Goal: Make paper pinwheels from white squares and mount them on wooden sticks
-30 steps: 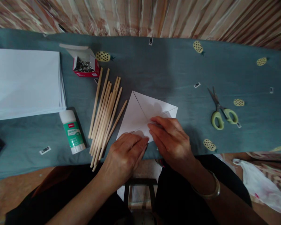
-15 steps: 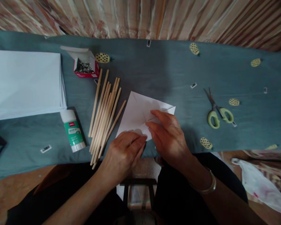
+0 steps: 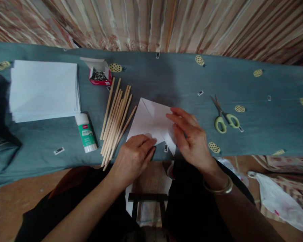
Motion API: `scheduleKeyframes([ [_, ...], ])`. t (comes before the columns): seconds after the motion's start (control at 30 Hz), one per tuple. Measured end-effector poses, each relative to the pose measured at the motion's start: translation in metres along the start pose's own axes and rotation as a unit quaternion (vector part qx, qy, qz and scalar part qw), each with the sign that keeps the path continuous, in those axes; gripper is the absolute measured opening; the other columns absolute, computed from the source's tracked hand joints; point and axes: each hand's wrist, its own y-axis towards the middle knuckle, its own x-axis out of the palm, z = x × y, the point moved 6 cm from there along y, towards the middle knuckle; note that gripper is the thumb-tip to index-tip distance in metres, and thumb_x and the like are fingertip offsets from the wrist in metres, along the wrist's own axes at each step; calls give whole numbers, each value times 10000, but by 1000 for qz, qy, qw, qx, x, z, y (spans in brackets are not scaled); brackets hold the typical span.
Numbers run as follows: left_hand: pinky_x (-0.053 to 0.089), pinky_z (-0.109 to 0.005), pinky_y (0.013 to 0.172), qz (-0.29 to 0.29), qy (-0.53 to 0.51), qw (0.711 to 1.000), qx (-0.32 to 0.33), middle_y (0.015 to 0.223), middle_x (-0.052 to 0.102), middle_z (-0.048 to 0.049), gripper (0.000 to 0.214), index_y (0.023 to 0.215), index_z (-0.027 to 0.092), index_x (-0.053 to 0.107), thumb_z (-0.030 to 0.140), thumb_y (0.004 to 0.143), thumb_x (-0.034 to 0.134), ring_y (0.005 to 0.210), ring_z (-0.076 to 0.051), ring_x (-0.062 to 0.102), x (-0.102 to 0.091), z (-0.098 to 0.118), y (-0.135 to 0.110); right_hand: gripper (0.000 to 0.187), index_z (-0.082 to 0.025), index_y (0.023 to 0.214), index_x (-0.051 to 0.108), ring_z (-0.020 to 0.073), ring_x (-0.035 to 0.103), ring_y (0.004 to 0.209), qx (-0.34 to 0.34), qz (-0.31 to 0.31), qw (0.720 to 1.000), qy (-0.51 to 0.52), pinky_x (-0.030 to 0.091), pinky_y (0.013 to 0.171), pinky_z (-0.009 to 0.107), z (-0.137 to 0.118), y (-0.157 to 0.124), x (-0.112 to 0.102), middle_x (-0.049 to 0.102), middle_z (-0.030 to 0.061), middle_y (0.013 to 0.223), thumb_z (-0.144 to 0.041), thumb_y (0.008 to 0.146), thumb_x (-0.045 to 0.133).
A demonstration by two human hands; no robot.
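A white square of paper with diagonal creases lies at the table's front edge. My left hand grips its lower-left edge, thumb and fingers drawn together on it. Over the paper's right side is my right hand, fingers apart, with fingertips at the edge. Below that hand, a pointed paper flap sticks out past the lower edge. The right hand hides the paper's right corner. Close to the left of the paper, several thin wooden sticks lie in a loose bundle.
A glue stick and a stack of white paper are at left. Behind the sticks stands an open red box of metal pins. Green-handled scissors lie partly open at right on the teal cloth.
My right hand has moved from the paper's middle to its right edge, fingers spreading. A flap at the lower right now points outward. My left hand stays on the paper; the view has shifted.
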Motion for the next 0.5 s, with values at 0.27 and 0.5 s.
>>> scheduleKeyframes([
  [0.27,590,-363,767,-19,9,1000,-22,959,676,-106,226,1079,103,644,156,865,595,847,-212,666,-1,-3,-1,390,-122,1262,585,296,558,1187,12,-9,995,-101,432,1018,513,35,23,-3,623,172,1264,-283,932,452],
  [0.5,570,-385,831,-27,15,999,-18,1044,670,-126,297,1146,100,615,142,853,592,934,-229,652,-8,0,-2,367,-159,1080,706,155,616,642,168,-39,984,49,508,648,308,60,9,-21,716,44,810,-400,807,657],
])
